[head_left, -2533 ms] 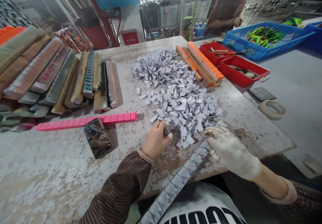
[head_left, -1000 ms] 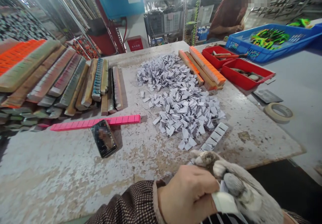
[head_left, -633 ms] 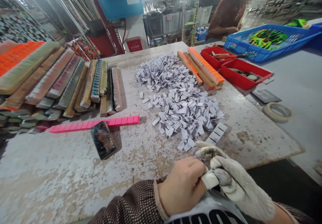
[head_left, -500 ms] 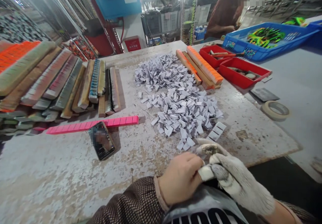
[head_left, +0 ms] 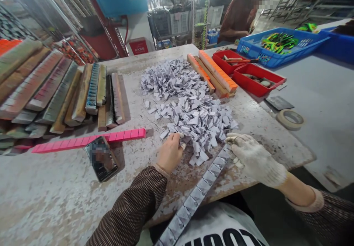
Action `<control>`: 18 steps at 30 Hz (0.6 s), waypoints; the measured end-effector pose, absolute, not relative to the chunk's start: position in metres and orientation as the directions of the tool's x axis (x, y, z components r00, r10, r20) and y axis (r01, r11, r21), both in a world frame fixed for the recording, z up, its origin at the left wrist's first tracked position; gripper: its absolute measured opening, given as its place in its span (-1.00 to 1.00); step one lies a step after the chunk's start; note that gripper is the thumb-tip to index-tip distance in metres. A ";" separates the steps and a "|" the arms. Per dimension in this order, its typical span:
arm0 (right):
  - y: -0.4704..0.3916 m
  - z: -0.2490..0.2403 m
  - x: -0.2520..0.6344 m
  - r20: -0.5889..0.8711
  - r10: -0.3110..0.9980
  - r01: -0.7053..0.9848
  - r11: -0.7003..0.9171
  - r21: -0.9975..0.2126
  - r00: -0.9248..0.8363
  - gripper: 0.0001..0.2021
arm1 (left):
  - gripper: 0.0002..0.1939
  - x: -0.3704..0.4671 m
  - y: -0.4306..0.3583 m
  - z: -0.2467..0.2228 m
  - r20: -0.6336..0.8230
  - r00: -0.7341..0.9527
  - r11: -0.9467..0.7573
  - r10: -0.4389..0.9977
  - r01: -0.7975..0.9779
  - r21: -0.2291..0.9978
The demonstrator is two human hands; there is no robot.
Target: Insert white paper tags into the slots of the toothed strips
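A heap of small pale grey-white pieces [head_left: 193,109] covers the middle of the table. At its near left edge is my left hand [head_left: 170,153], with covered fingertips bent together; what they pinch, if anything, is too small to name. My right hand [head_left: 253,157], in a white knit glove, has its fingers closed at the upper end of a long grey segmented strip [head_left: 193,198]. That strip slants down over the table's front edge toward my lap.
A phone [head_left: 101,159] leans on a pink notched bar [head_left: 127,135]. Many notched bars [head_left: 52,87] are stacked at left. Orange bars [head_left: 217,70], red trays [head_left: 257,79], a tape roll [head_left: 290,119] and a blue basket [head_left: 276,59] lie right. A person [head_left: 238,15] is behind.
My hands have moved apart, the left to the heap and the right upward. Much more of the grey strip now shows between them. The view has shifted slightly to the right.
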State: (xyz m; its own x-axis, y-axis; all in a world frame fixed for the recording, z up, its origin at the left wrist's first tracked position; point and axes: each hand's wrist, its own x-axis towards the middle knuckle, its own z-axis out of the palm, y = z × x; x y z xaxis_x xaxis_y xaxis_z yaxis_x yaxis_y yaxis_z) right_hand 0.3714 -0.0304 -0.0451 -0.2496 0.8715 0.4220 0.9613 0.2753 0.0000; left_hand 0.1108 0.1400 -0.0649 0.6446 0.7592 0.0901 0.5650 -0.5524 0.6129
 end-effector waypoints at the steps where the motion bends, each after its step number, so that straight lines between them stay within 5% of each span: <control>1: -0.028 -0.045 0.372 0.403 0.877 0.959 0.283 0.009 -0.263 -0.84 | -0.82 0.110 0.140 -0.065 0.088 0.644 -0.541 0.760 0.550 0.636; 10: -0.024 -0.049 0.378 0.329 0.907 0.949 0.305 -0.084 -0.263 -0.83 | -0.96 0.094 0.132 -0.061 0.069 0.598 -0.358 0.799 0.379 0.853; 18: -0.019 -0.049 0.370 0.303 0.922 0.961 0.270 -0.055 -0.242 -0.82 | -0.70 0.094 0.118 -0.043 -0.164 0.583 0.139 0.796 0.088 0.986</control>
State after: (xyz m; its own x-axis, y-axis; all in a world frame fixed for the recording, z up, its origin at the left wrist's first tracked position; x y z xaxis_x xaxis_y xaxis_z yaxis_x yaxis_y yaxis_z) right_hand 0.3702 -0.0194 -0.0487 -0.2421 0.9217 0.3030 0.9612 0.2704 -0.0545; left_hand 0.0942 0.1182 -0.0431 0.5826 0.7961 -0.1640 0.0878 0.1389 0.9864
